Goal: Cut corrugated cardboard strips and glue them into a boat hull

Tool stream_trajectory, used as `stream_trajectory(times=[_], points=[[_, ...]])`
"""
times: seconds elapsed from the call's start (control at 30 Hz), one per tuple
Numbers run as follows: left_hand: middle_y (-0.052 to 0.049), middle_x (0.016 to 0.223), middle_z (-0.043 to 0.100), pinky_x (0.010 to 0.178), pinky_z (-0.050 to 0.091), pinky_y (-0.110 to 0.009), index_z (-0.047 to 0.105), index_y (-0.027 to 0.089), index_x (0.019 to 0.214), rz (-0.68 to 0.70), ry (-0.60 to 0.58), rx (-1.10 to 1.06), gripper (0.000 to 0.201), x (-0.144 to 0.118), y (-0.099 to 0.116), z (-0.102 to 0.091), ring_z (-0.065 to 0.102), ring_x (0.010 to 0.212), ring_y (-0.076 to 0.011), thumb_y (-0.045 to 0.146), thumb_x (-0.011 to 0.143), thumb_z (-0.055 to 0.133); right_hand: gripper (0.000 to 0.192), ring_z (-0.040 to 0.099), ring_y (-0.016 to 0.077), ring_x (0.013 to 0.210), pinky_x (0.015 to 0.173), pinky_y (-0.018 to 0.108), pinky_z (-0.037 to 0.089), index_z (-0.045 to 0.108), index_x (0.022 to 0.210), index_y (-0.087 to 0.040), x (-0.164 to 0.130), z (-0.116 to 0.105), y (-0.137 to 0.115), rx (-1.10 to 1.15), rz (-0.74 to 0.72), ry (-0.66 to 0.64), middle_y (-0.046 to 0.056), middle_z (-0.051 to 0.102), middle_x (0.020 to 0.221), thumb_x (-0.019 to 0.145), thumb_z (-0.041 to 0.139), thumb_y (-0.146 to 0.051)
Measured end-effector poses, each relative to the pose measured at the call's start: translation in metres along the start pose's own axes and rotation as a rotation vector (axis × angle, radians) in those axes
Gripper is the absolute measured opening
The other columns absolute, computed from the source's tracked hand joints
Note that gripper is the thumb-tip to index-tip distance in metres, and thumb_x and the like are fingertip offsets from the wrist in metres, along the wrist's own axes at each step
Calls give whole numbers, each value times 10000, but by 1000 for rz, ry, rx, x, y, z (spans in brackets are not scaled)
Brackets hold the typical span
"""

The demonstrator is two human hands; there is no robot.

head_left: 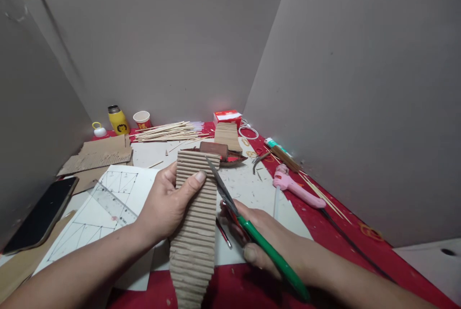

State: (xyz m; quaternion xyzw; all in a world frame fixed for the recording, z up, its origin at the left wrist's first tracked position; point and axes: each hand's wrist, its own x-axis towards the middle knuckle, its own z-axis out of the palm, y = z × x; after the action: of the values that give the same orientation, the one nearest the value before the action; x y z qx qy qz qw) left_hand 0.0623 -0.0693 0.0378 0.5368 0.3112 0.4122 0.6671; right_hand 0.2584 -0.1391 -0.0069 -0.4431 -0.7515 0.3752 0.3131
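A long strip of corrugated cardboard (194,232) stands nearly upright in front of me, its ridges running across. My left hand (171,198) grips it near the top, with the thumb pressed on the ridged face. In my right hand (259,234) is a pair of scissors (264,246) with green handles. The scissor blades point up and left and overlap the strip's right edge near the top. Whether the blades are biting into the cardboard I cannot tell. Behind the strip lies a small brown boat-shaped model (214,149), partly hidden. A dark red pencil (225,234) lies beside the strip.
Drawn plans (82,237) with a clear ruler (115,203), a phone (43,213) and cardboard pieces (97,155) lie left. Wooden sticks (165,132), a paper cup (141,119) and yellow bottle (118,120) stand behind. A pink glue gun (297,189) lies right, near the grey wall (360,107).
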Motion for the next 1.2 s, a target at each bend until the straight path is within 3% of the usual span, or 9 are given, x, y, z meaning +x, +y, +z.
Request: stream_trajectory(times=[0.3, 0.6, 0.8, 1.03, 1.2], points=[[-7, 779, 688, 613, 546, -216, 675, 177, 946, 21, 5, 17, 233, -1, -1, 0, 625, 659, -116, 355, 805, 730, 634, 422, 160, 546, 609, 313, 430, 497, 934, -201, -3, 7, 7, -75, 14, -3, 4, 513, 652, 852, 292, -795], [-17, 789, 708, 614, 551, -236, 677, 185, 987, -3, -6, -22, 267, -1, -3, 0, 643, 650, -130, 372, 804, 729, 465, 373, 126, 568, 546, 267, 355, 431, 840, -207, -6, 16, 23, -11, 0, 46, -16, 466, 679, 925, 365, -660], [-27, 824, 725, 582, 517, -202, 667, 185, 1001, -1, 21, -63, 286, 0, -4, 1, 637, 627, -116, 423, 844, 678, 457, 370, 122, 570, 522, 254, 348, 443, 807, -205, -4, 21, 26, 104, -55, 104, -25, 431, 670, 915, 416, -648], [-24, 759, 716, 601, 531, -221, 658, 183, 947, -89, -63, -92, 265, -5, -10, 5, 644, 623, -124, 436, 869, 645, 516, 459, 163, 627, 630, 299, 453, 501, 881, -206, 0, 21, 18, 65, -74, 125, 16, 519, 733, 902, 355, -700], [-11, 703, 707, 536, 517, -215, 663, 194, 975, -124, -110, -145, 250, -5, -8, 5, 623, 525, -114, 422, 876, 638, 451, 397, 140, 598, 568, 277, 409, 460, 786, -208, -3, 24, 19, 142, -63, 170, -13, 439, 669, 912, 425, -640]])
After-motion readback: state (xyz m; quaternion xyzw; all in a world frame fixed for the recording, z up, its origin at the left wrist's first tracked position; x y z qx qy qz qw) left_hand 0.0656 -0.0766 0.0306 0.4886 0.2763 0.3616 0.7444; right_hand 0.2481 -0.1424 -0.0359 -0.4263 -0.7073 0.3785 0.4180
